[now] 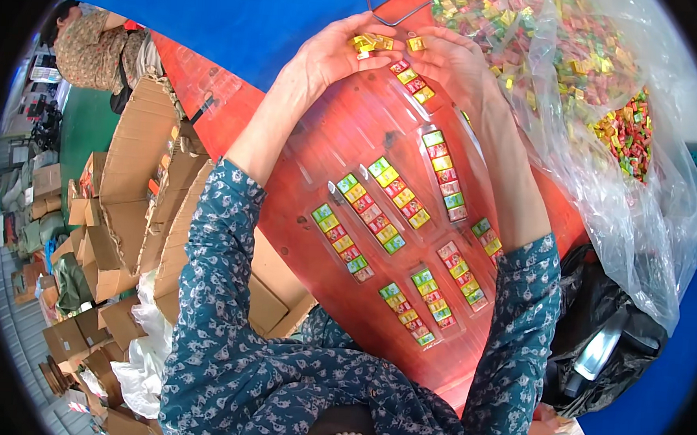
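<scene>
My left hand [331,53] is cupped, palm up, at the far side of the red table, around several small yellow wrapped candies [371,43]. Close beside it, my right hand [456,64] pinches a single yellow candy [416,44] between thumb and fingertips. Just below the hands lies a clear plastic strip tray [412,82], partly filled with red and yellow candies. Nearer to me, other narrow clear trays hold rows of green, yellow, red and pink candies, such as one filled tray [444,174] by my right forearm and another tray [342,241] further left.
A large clear plastic bag [612,223] with a heap of loose candies [554,63] spreads over the far right. Black plastic [621,350] lies at the right edge. Cardboard boxes [134,175] stand on the left, with a person [97,47] beyond them. Blue sheeting [217,21] covers the far left.
</scene>
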The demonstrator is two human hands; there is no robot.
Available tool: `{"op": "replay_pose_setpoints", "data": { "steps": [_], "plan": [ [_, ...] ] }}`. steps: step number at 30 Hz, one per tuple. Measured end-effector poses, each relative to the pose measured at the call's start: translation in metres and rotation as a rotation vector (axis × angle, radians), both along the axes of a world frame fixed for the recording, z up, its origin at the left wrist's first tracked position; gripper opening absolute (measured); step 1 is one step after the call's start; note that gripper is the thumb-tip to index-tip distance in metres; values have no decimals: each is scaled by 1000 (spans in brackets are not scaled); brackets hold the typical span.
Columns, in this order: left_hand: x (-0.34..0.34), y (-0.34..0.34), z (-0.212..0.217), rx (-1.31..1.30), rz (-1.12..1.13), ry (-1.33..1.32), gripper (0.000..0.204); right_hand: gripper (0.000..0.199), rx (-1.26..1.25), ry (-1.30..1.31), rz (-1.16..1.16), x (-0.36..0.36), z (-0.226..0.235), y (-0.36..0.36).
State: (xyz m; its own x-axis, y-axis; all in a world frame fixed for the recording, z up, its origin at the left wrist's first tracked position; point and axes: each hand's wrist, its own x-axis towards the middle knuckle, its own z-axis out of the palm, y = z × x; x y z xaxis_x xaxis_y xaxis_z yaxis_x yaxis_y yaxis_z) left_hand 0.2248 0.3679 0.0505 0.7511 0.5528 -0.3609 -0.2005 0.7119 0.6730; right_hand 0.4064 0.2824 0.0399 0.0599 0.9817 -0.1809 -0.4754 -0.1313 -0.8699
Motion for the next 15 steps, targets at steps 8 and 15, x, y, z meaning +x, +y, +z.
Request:
{"op": "replay_pose_setpoints", "data": {
  "steps": [8,15],
  "plan": [
    [18,-20,11,0,98,22,49,17,77,-182,58,-13,21,-10],
    [40,-13,-17,-184,29,-244,24,20,685,-1324,-211,-16,23,-25]
  ]
}}
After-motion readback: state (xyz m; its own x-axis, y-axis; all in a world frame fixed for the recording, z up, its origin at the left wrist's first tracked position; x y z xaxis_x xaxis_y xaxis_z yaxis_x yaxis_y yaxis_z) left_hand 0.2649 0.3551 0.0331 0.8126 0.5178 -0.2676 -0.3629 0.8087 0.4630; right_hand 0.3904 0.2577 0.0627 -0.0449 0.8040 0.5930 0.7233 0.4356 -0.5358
